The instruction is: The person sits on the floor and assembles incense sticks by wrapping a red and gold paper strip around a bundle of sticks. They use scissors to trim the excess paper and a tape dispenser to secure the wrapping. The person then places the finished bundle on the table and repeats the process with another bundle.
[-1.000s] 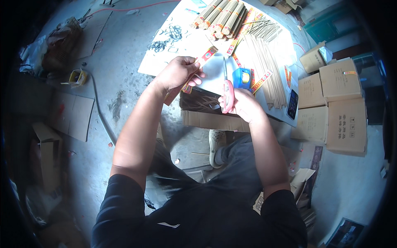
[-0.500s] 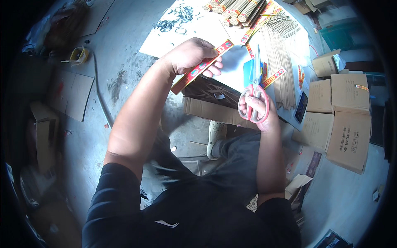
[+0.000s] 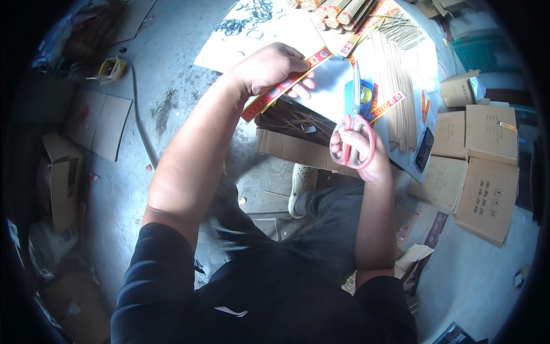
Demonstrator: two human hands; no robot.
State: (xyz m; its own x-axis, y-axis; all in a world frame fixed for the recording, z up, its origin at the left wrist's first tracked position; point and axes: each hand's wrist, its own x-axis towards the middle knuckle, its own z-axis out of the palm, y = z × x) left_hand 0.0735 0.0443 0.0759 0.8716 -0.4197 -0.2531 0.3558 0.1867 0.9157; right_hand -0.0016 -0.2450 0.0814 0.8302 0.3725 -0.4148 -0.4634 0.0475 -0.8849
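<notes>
My left hand [image 3: 278,67] is closed on a long red-and-yellow printed paper strip [image 3: 269,98], pinched between thumb and fingers over the table's near edge. The strip slants from lower left to upper right. My right hand [image 3: 371,157] grips scissors [image 3: 367,129] by their red handles, the closed blades pointing away from me. Just beyond the blades lies a blue object with a yellow round part [image 3: 366,96], perhaps a tape dispenser. More printed strips [image 3: 388,107] lie beside it, next to a row of loose thin sticks [image 3: 395,86].
Tied stick bundles [image 3: 344,17] lie at the table's far side, with dark rubber bands [image 3: 252,17] to their left. A phone [image 3: 424,149] rests at the right edge. Under the near edge stands an open carton [image 3: 298,150] with sticks. Cardboard boxes [image 3: 487,195] are stacked right.
The table and its things sit slightly farther right in view. My left hand has moved a little up and right with the strip. The scissors stay nearly in place, blades still closed.
</notes>
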